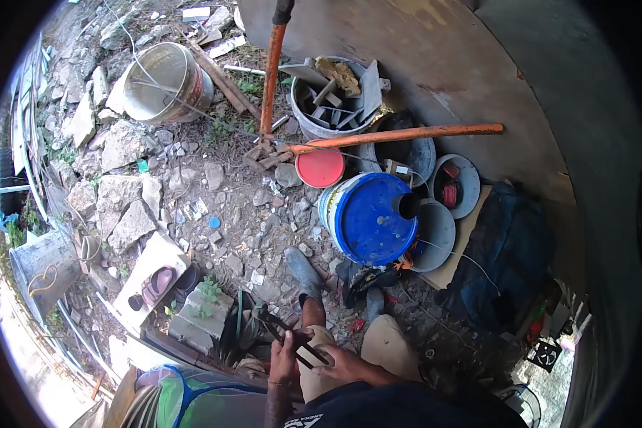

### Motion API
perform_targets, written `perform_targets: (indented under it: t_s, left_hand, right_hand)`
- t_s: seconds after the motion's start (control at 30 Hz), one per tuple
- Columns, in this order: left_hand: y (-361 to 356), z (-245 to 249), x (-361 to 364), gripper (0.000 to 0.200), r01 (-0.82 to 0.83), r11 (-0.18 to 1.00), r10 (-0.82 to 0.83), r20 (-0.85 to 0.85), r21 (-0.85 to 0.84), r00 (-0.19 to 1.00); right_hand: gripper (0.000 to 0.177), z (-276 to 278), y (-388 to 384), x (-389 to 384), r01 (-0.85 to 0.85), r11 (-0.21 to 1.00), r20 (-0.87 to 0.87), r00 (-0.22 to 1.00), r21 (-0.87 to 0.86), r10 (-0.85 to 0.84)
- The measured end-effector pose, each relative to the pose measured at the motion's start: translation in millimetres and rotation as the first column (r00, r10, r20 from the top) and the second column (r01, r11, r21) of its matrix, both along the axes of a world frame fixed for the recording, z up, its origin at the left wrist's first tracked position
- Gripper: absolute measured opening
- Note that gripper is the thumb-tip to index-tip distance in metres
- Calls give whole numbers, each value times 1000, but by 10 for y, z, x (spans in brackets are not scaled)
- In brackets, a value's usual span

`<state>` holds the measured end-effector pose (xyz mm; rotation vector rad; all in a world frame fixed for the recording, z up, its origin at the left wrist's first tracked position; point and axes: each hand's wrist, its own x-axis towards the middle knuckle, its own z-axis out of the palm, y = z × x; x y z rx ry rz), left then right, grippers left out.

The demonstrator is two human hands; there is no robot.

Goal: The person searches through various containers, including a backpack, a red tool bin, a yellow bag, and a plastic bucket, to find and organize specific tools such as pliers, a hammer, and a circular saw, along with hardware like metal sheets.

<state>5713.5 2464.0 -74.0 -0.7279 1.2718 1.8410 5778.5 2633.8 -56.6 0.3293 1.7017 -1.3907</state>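
Observation:
My left hand [284,358] is closed around a dark metal tool [271,324] with two long handles, its head pointing up and to the left. To the right, my right hand [339,365] has its fingers closed at the lower end of one handle. Both hands are over my lap, above the light trousers [389,346]. The exact shape of the tool's head is hard to make out.
A blue-lidded bucket [375,218] stands ahead, near a red lid [319,167] and orange-handled tools [399,137]. Beyond is a bucket of scraps [303,121]. A dark bag [503,250] lies right; concrete slabs [201,317] and shoes [157,285] lie left.

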Motion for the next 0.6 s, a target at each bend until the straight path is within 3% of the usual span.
perform_targets:
  t_s: [0.03, 0.1, 0.13, 0.17, 0.27, 0.33, 0.37, 0.43, 0.47, 0.6]
  left_hand:
    - [63, 54, -83, 45, 47, 999, -48, -57, -9, 997]
    - [82, 111, -174, 47, 100, 992, -95, -66, 71, 993]
    - [66, 142, -190, 48, 86, 990, -80, -60, 112, 995]
    - [33, 159, -210, 49, 72, 986, -64, -56, 152, 996]
    - [-152, 215, -159, 50, -85, 978, 77, 51, 188, 996]
    - [-267, 294, -126, 50, -186, 969, 181, 45, 164, 983]
    - [-341, 316, -147, 49, -195, 968, 188, 59, 158, 980]
    - [-473, 306, -177, 47, -218, 972, 209, 108, 89, 972]
    - [-517, 334, -211, 47, -227, 972, 222, 90, 54, 971]
    - [-670, 476, -705, 51, -342, 938, 343, -16, 60, 939]
  right_hand:
    - [61, 31, -63, -127, -16, 1000, -5, 1000, -16, 16]
    - [47, 105, -101, -286, 188, 973, 149, 974, -133, -168]
    - [36, 165, -113, -370, 153, 985, 54, 987, -78, -149]
    - [36, 199, -111, -440, 95, 993, 56, 994, -69, -91]
    - [40, 248, -158, -606, -11, 997, 163, 986, -80, 24]
    - [40, 326, -213, -795, 123, 981, 345, 936, -146, -66]
    - [40, 323, -215, -920, 66, 982, 328, 945, -177, -4]
    - [35, 327, -202, -1187, -231, 970, 129, 962, -78, 239]
    - [31, 417, -254, -1438, -342, 937, 127, 928, -75, 349]
    - [28, 639, -679, -2044, -332, 931, 107, 931, -150, 349]
